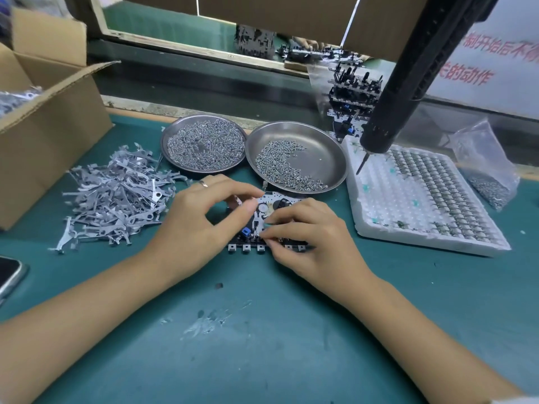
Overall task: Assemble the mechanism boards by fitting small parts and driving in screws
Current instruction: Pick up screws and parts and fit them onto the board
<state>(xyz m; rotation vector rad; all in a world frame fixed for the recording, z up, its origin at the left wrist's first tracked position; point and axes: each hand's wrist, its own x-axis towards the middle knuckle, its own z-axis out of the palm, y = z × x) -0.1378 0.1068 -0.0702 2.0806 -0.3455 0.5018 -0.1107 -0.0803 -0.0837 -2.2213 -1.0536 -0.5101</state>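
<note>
Tabletop: green mat [262,330], pretty scuffed up in the middle, conveyor-looking belt running behind it.
Mechanism board: one board [269,212] lies flat on the mat near the middle, just in front of the right dish, mostly covered by both hands. Blue part on it near the front edge.
Left hand: left hand [198,217] has a ring on, fingers curled over the board's left side, thumb and forefinger pinched together on it; can't make out any small part in that pinch.
Right hand: right hand [309,234] has its fingertips in a tight grip on something tiny and silvery at the board's front, too small to say what.
Screw dishes: two round metal dishes side by side, rims touching, left dish [203,143] full of screws, right dish [297,156] about half full.
Metal parts: big messy pile of grey stamped levers [116,193] left of the hands.
Foam tray: white tray [420,196] on the right, rows of small parts in it.
Screwdriver: black electric driver [408,80] hangs over the tray, tip down.
Box: open cardboard box [43,118] far left.
Phone: phone [8,275] at the left edge.
</note>
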